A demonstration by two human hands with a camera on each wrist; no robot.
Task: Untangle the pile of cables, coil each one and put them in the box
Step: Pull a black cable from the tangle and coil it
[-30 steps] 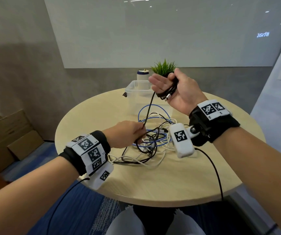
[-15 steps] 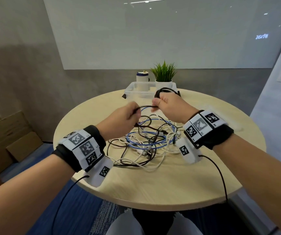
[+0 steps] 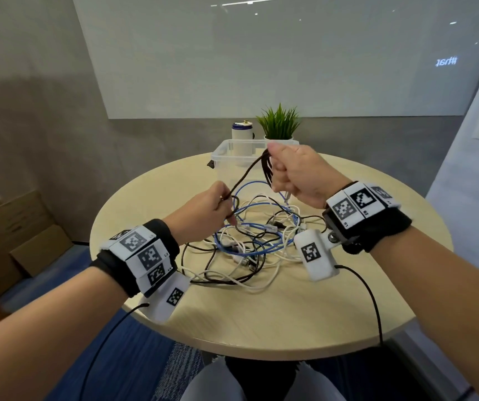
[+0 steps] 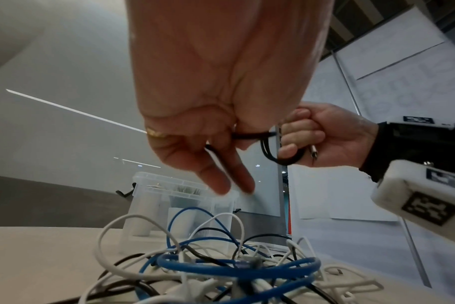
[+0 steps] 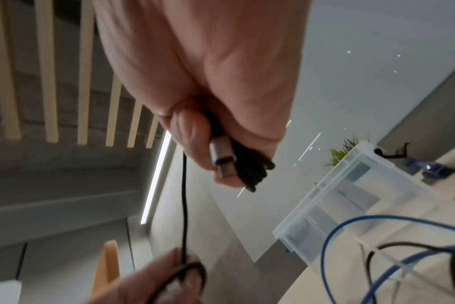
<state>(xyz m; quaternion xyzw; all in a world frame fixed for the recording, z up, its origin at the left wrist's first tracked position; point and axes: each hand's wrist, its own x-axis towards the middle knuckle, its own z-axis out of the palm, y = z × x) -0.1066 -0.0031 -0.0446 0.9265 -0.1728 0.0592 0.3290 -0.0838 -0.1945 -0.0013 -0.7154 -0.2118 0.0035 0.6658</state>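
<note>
Round wooden table [image 3: 276, 319]; the landmark here is the clear plastic box [image 3: 226, 157] standing at the table's far side.

Right hand [image 3: 299, 175] raised just in front of the box, fingers curled round a bundle of loops of the black cable [image 3: 247, 172]. The right wrist view shows the coils clamped in the fist with a silver plug [image 5: 222, 162] sticking out past the fingertips.

From that fist one strand of the black cable runs down and away from the box to the left hand [image 3: 203, 209]. The left hand pinches the strand between thumb and forefinger; in the left wrist view two other fingers [image 4: 216, 176] point down, straight and loose. The strand between the hands looks nearly taut. Hands apart, joined only by this cable.

Beneath both hands, on the near side of the box, lies the cable pile [image 3: 250, 244]: blue cable [image 3: 261, 250], white cables [image 3: 226, 279] and further black ones, looped over one another on the tabletop. Whether the held cable's free end is still caught in the pile cannot be told.

Nothing can be made out inside the box. Behind the box stand a small potted plant [image 3: 278, 123] and a white canister with a dark blue band [image 3: 242, 131]. Cardboard boxes [image 3: 12, 238] sit on the floor, well off to the box's left.
</note>
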